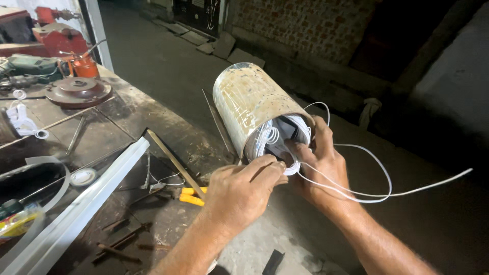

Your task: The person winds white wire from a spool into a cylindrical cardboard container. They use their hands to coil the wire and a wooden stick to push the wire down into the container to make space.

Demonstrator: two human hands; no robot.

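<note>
White cable point(356, 196) coiled inside the metal cylinder point(249, 109) is pinched by the left hand point(239, 191) at its open mouth, right hand point(321, 160) clasping the rim, its long axis tilting toward eleven o'clock above the cluttered surface point(117, 127).

Two bare forearms come up from the bottom edge of the view and end in the left hand point(239, 191) and the right hand point(321, 160). No sleeve shows on either arm; both are uncovered as far down as the view reaches. No glove, ring, watch or wristband is visible on either hand or wrist. Fine hair lies along both forearms, and raised tendons and veins stand out on the back of the left hand. The fingernails that show are short. A pale scrap shows under the left forearm; what it is cannot be told.
</note>
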